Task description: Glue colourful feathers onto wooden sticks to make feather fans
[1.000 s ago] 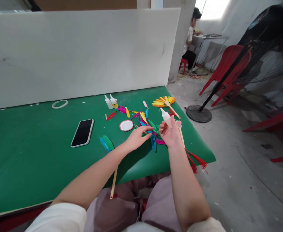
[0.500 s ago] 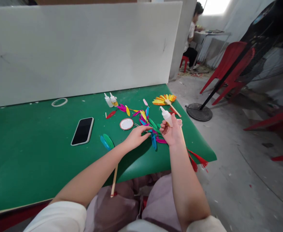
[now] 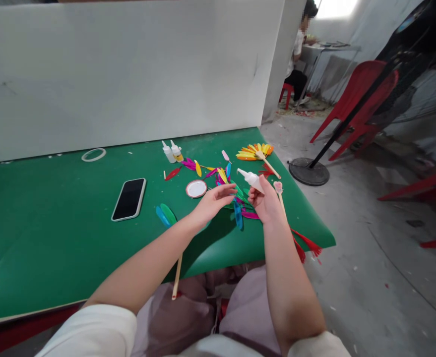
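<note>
One bottle [image 3: 251, 179] now tilted — right hand [image 3: 266, 204] grips it; left hand [image 3: 212, 203] slack, seemingly empty.

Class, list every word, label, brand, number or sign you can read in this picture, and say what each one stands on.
No text can be read anywhere.
The two small bottles at the back of the table: one bears a yellow label, too small to read.
The small white bottle in the right hand: no print shows.
The phone: screen dark, nothing on it.
The round white lid and the white board: blank.
</note>
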### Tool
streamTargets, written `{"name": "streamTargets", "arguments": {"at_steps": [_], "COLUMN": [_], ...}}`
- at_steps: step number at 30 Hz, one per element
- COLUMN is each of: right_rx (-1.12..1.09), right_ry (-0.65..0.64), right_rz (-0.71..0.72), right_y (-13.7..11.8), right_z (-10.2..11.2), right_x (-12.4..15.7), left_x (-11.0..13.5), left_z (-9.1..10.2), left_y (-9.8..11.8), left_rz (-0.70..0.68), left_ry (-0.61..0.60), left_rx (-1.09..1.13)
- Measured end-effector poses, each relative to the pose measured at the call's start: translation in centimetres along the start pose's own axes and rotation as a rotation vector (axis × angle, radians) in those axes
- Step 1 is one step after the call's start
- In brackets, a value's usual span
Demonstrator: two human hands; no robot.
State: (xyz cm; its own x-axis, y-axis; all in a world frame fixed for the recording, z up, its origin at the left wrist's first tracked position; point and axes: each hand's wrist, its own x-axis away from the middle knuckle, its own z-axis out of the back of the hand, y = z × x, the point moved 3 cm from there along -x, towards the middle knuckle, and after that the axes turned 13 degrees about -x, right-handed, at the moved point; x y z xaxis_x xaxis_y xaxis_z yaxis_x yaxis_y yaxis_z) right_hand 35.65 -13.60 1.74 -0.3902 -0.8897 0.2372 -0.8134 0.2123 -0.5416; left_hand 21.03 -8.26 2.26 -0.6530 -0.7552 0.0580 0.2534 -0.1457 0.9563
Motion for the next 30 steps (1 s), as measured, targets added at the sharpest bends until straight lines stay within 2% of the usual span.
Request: {"name": "streamTargets", "arguments": {"at_steps": [4,8,11,15,22,26,30], "right_rx": [0.067,0.109,0.136,0.173,0.185,0.187,0.188], "right_ry": [-0.029,-0.077,-0.084,-0.104,-0.093,-0.076,-0.086], "right_rz": [0.063,0.077,0.086,0.095,0.122,0.142,0.134], "right_y": [0.0,0.0,0.0,-0.2,-0.9,-1.2,-1.2], "right_z": [0.1,0.0,-0.1,-0.3,-0.1,0.0,0.1], "right_x": [0.0,0.0,0.1,0.4,0.4,0.3,0.3], "left_x": [0.0,0.2,0.4,0.4,0.1,0.0,-0.1], "left_z": [0.3,0.1,0.0,0.3,1.4,3.0,4.8], "left_y": [0.2,0.6,0.9,0.8,0.1,0.8,3.2], "left_rz": [0.115,0.159,0.143,0.124,0.207,0.119,-0.009], "left_ry": [-0.016,-0.111,-0.162,-0.157,-0.007,0.157,0.304], "left_rx": [0.255,0.422,0.459,0.438,0.341,0.11,-0.108]}}
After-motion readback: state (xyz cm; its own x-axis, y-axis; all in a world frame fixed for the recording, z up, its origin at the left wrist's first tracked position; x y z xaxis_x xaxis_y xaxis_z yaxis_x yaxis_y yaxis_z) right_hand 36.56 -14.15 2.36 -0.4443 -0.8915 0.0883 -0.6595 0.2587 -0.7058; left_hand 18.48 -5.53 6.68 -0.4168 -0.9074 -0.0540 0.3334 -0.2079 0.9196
